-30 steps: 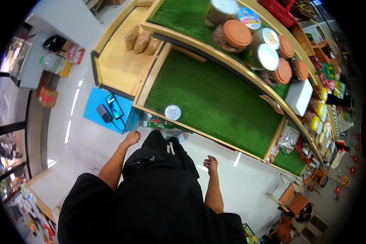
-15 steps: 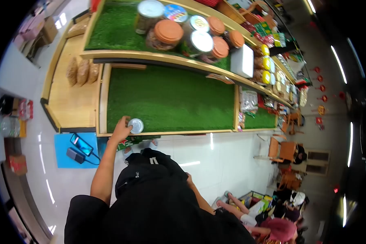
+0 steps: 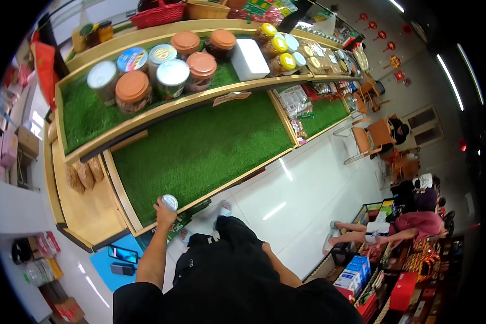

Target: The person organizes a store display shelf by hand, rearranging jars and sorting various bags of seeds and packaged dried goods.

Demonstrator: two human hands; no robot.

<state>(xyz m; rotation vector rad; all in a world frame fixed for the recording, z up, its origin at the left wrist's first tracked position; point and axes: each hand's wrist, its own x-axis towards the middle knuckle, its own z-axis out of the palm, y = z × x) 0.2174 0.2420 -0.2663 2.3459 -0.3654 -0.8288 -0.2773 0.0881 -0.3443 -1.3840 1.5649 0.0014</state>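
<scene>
My left hand [image 3: 165, 212] grips the side of a jar with a silver-white lid [image 3: 170, 202], its fingers curled round it. The jar is at the front edge of the lower shelf's green turf [image 3: 200, 156], towards the left corner; the hand partly covers it. My right hand [image 3: 266, 247] hangs low beside my dark clothing, well away from the shelf. Its fingers are mostly hidden, so I cannot make out whether it holds anything.
On the upper shelf stand several jars with orange lids [image 3: 133, 88] and white lids, beside a white box [image 3: 250, 59]. Bagged goods [image 3: 81, 176] lie at the left. A phone [image 3: 123, 254] rests on a blue surface. At right, a person in pink [image 3: 413, 224] is near stacked goods.
My view has turned and tilted, so the shelf now slants up to the right and more of the upper shelf shows. My left hand stays at the jar near the shelf's front edge.
</scene>
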